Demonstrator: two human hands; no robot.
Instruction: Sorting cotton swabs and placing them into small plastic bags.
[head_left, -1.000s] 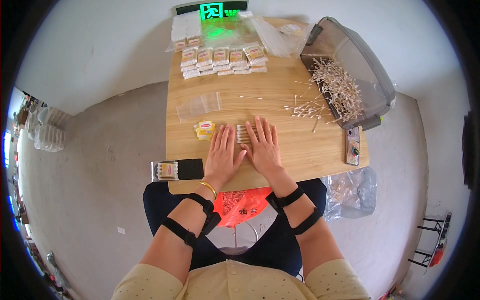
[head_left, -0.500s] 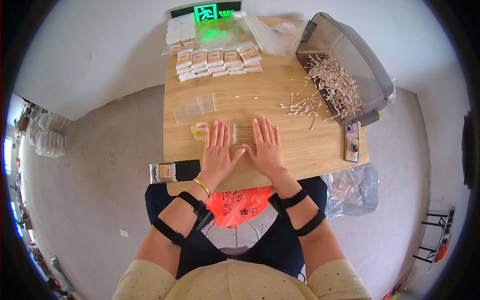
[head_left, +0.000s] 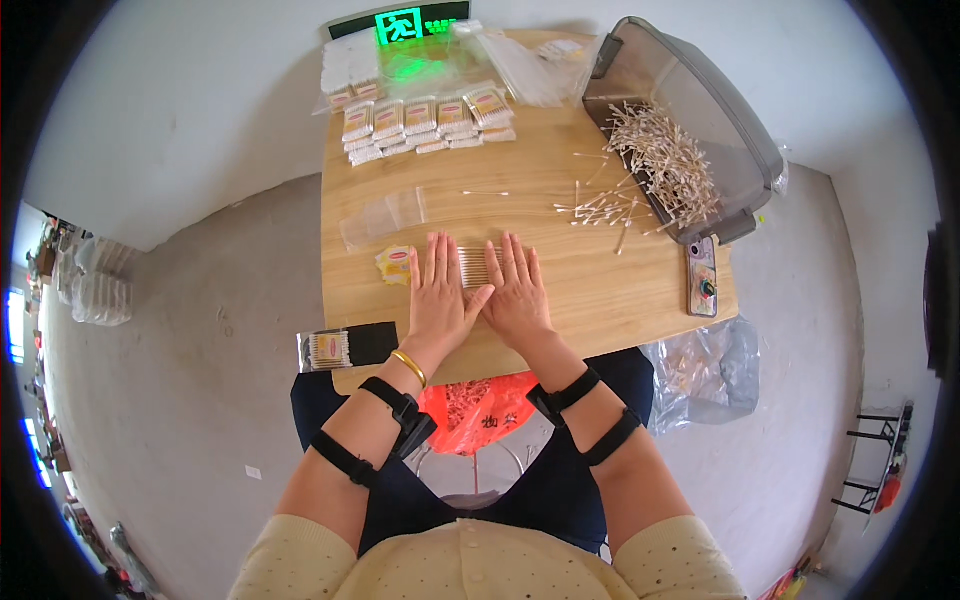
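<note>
A flat row of cotton swabs (head_left: 473, 267) lies on the wooden table between my two hands, its ends partly under my fingers. My left hand (head_left: 440, 290) is laid flat with fingers stretched along the left end of the row. At the other end my right hand (head_left: 516, 290) lies flat too, fingers straight and covering the swab tips. Both thumbs point inward and come close together below the row. Beside my left fingers sit some yellow printed cards (head_left: 394, 265). A clear plastic bag (head_left: 385, 217) lies flat beyond them.
Stacked packs of cotton swabs (head_left: 420, 118) stand at the back left. A grey bin (head_left: 735, 130) tipped on its side spills loose swabs (head_left: 605, 206) at the right. A phone (head_left: 702, 280) lies near the right edge, a filled pack (head_left: 329, 350) at the front-left corner. A red bag (head_left: 475, 415) hangs below.
My right hand has slid left, nearer to my left hand, so less of the swab row shows between them. The whole view has shifted slightly.
</note>
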